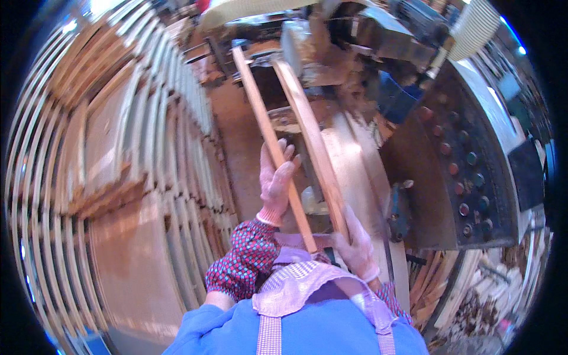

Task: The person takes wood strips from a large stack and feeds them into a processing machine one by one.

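My left hand (276, 184), in a pale pink glove, is closed around a long, narrow wooden strip (255, 97) below its middle. The strip slopes from near my apron up to the far left. A second, wider wooden strip (312, 133) runs beside it on the right, with a gap between the two. Its near end is gripped by my right hand (358, 247), also gloved; some of those fingers are hidden behind the wood. Both far ends reach toward the machinery at the back.
Tall stacks of wooden frames and panels (133, 254) fill the left side. On the right stands a dark control panel (441, 171) with several coloured buttons. A pale wooden surface (349, 154) lies right of the strips, and a dark blue container (397, 97) beyond. Wood offcuts (479, 302) are piled at lower right.
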Demonstrator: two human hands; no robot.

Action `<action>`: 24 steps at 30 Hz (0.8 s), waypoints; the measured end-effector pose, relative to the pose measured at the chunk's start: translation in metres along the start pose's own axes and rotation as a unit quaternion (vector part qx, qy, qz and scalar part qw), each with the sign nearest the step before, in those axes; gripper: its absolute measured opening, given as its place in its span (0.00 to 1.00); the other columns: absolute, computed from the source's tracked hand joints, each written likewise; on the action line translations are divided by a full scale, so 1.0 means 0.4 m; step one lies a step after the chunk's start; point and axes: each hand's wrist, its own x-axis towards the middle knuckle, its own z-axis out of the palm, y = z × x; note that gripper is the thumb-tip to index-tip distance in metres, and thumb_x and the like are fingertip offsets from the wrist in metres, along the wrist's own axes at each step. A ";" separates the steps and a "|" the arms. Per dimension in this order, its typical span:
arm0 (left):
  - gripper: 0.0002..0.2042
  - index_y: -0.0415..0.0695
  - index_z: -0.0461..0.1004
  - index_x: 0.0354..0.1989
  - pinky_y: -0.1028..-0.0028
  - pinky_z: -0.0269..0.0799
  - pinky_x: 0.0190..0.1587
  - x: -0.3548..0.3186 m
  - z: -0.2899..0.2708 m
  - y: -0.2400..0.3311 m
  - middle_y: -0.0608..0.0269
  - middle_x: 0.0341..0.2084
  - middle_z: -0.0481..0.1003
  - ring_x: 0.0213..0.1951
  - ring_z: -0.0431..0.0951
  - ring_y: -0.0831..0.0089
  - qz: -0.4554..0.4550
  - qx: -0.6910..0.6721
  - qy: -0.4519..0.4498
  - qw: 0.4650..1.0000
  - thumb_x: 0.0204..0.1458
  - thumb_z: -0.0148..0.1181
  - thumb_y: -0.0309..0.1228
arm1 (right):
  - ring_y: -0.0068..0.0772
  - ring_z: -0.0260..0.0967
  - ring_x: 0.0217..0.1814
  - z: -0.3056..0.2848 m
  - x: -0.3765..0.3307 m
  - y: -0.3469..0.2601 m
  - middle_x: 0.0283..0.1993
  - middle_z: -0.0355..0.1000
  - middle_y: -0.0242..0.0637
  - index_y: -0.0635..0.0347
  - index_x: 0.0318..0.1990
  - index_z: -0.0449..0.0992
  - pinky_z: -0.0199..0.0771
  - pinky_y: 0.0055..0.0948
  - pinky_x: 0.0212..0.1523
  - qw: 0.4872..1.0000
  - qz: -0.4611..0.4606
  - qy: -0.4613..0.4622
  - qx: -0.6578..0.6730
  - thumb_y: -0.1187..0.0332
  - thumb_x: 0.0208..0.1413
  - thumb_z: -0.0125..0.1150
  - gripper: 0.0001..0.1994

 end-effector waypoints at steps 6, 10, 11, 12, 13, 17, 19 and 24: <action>0.39 0.42 0.46 0.71 0.57 0.67 0.63 -0.043 -0.060 -0.091 0.58 0.60 0.62 0.59 0.69 0.59 -0.106 0.006 -0.010 0.994 0.53 0.62 0.32 | 0.62 0.64 0.63 0.039 -0.255 0.374 0.63 0.63 0.59 0.69 0.62 0.64 0.62 0.51 0.65 0.925 0.003 0.072 -0.374 0.65 0.52 0.60 0.30; 0.40 0.44 0.46 0.71 0.57 0.67 0.62 -0.036 -0.092 -0.055 0.57 0.62 0.62 0.58 0.70 0.58 -0.125 0.023 0.013 0.992 0.52 0.62 0.34 | 0.59 0.59 0.65 0.059 0.132 0.388 0.64 0.63 0.55 0.67 0.60 0.67 0.56 0.50 0.68 0.878 -0.073 0.080 -0.466 0.67 0.58 0.52 0.23; 0.40 0.44 0.46 0.71 0.57 0.67 0.62 -0.026 -0.094 -0.053 0.57 0.62 0.62 0.58 0.70 0.58 -0.132 0.027 0.010 0.991 0.52 0.62 0.34 | 0.57 0.60 0.65 0.056 0.251 0.407 0.64 0.63 0.52 0.64 0.61 0.67 0.56 0.50 0.68 0.858 -0.082 0.090 -0.499 0.66 0.58 0.52 0.23; 0.41 0.45 0.46 0.72 0.58 0.66 0.62 -0.022 -0.091 -0.054 0.56 0.63 0.62 0.58 0.70 0.58 -0.133 0.036 0.012 0.990 0.51 0.62 0.35 | 0.55 0.61 0.65 0.052 0.350 0.429 0.65 0.64 0.48 0.61 0.62 0.67 0.56 0.50 0.67 0.838 -0.095 0.097 -0.529 0.65 0.59 0.52 0.23; 0.40 0.45 0.45 0.72 0.59 0.65 0.63 -0.017 -0.087 -0.054 0.56 0.62 0.61 0.58 0.70 0.59 -0.117 0.029 0.005 0.993 0.51 0.60 0.33 | 0.52 0.63 0.63 0.049 0.395 0.473 0.66 0.62 0.46 0.56 0.62 0.68 0.60 0.46 0.66 0.852 -0.115 0.128 -0.495 0.65 0.58 0.52 0.23; 0.38 0.46 0.45 0.71 0.65 0.64 0.63 -0.011 -0.084 -0.043 0.59 0.59 0.62 0.58 0.68 0.65 -0.056 0.004 0.035 0.998 0.52 0.57 0.25 | 0.54 0.63 0.63 0.072 0.505 0.431 0.60 0.67 0.52 0.64 0.61 0.67 0.61 0.41 0.66 0.954 -0.143 0.166 -0.203 0.64 0.63 0.51 0.22; 0.35 0.46 0.49 0.70 0.62 0.65 0.63 -0.005 -0.128 -0.081 0.57 0.63 0.61 0.60 0.68 0.62 -0.026 -0.021 0.060 0.998 0.53 0.59 0.27 | 0.40 0.62 0.66 0.119 0.444 0.198 0.66 0.64 0.45 0.65 0.65 0.62 0.63 0.32 0.64 0.984 -0.025 -0.015 0.176 0.62 0.62 0.54 0.27; 0.38 0.38 0.48 0.70 0.62 0.52 0.69 -0.011 -0.102 -0.067 0.47 0.68 0.53 0.69 0.53 0.58 -0.118 0.325 -0.002 0.938 0.54 0.61 0.36 | 0.35 0.51 0.73 0.150 0.172 -0.057 0.73 0.51 0.43 0.63 0.72 0.50 0.52 0.30 0.69 0.920 0.047 -0.196 0.336 0.69 0.54 0.58 0.38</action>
